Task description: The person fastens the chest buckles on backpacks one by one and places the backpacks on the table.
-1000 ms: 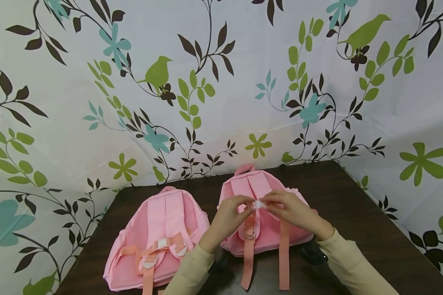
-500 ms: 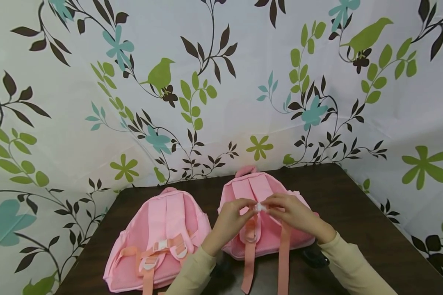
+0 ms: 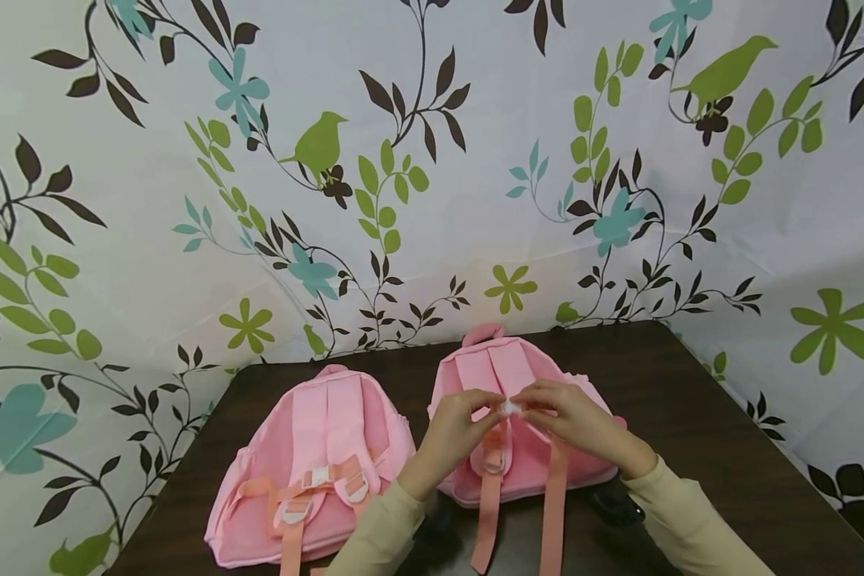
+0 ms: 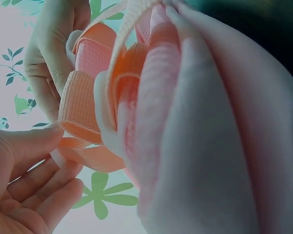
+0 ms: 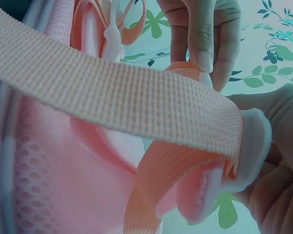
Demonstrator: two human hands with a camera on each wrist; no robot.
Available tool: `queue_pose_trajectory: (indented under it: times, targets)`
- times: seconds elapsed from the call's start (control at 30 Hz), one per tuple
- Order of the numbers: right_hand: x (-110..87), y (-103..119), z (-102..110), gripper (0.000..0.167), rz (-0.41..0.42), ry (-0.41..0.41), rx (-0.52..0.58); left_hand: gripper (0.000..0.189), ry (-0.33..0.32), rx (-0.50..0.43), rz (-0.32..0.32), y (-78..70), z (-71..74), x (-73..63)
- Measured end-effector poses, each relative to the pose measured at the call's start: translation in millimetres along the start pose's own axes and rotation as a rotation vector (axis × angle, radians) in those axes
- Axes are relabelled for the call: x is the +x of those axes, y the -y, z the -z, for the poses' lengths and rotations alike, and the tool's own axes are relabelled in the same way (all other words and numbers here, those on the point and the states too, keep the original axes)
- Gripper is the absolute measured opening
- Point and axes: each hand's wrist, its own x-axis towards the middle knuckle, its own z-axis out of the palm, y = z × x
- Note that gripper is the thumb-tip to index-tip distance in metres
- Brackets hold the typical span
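Note:
In the head view, both hands meet over the right pink backpack (image 3: 450, 480), which leans upright with its shoulder straps facing me. My left hand (image 3: 455, 436) and my right hand (image 3: 579, 420) pinch a small white buckle (image 3: 509, 407) between thumbs and fingertips. Much of the buckle is hidden behind the fingers. In the left wrist view, the thumb and fingers of the left hand hold a looped orange strap (image 4: 80, 105). The right wrist view shows a white strap adjuster (image 5: 256, 141) in front of the right hand, with orange webbing (image 5: 151, 97) threaded through it.
A second pink backpack (image 3: 255, 512) stands to the left, its orange straps joined by a white buckle (image 3: 317, 478) across the front. Two loose orange strap ends (image 3: 553, 512) hang over the dark table (image 3: 727, 464). Behind it is a patterned cloth (image 3: 461, 200).
Both hands stay together at the white buckle, their fingertips slightly closer to each other. The head view has shifted a little; the backpacks stay in place.

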Motion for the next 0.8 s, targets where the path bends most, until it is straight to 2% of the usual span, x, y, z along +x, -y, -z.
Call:
queue_pose_trajectory:
  times: [0.43, 0.8]
  targets:
    - [-1.4, -1.1, -4.0, 0.018, 0.041, -0.013, 0.016, 0.019, -0.001, 0.020, 0.021, -1.8, -2.5, -1.8]
    - [-0.9, 3.0, -2.7, 0.020, -0.003, 0.002, 0.027, 0.020, 0.030, -0.022, 0.034, -0.9, 1.2, -2.0]
